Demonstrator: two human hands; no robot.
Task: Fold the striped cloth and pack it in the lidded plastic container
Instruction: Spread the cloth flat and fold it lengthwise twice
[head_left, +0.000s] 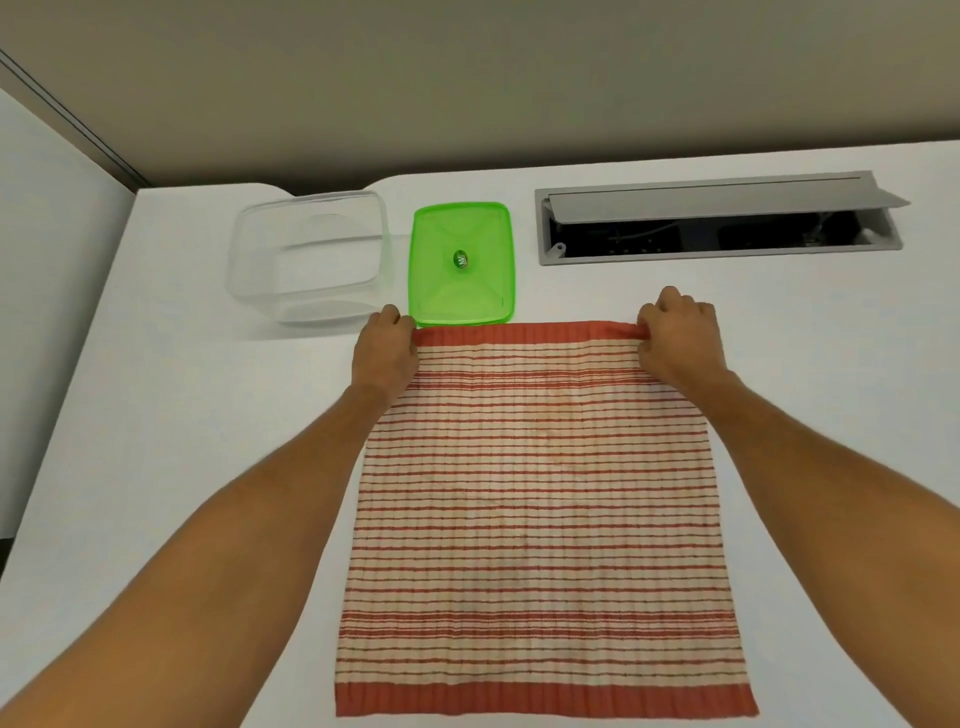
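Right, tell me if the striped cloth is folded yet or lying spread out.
Spread out. The striped cloth lies flat in one layer on the table; the left hand and right hand pinch its far corners.

cloth: cream ground with thin red-orange stripes running across; a solid red-orange band along its far edge and another along its near edge
lid: bright translucent green, just beyond the cloth's far edge; a small dark green and silver sticker at its middle
container: clear and colourless, left of the lid
table: plain white
cable hatch: grey frame and flap, black inside, beyond the cloth's far right corner
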